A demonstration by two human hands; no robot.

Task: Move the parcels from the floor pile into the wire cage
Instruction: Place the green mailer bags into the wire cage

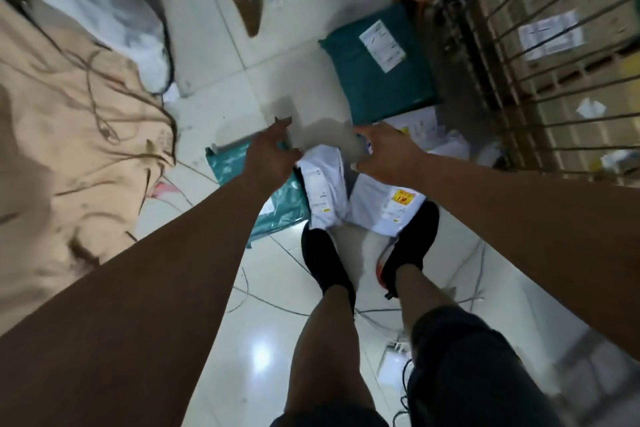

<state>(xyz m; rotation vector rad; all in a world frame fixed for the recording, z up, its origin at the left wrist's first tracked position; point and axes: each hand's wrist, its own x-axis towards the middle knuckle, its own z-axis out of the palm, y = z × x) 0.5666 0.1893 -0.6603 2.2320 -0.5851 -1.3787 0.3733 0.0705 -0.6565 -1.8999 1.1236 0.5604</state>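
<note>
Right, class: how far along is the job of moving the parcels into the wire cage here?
Done: labelled cardboard boxes already sit in the wire cage.
In hand: the left hand and right hand flank a blurred grey parcel; the grip is unclear.
Left: a large teal parcel by the cage, plus a crumpled teal parcel and white parcels at the feet.
</note>
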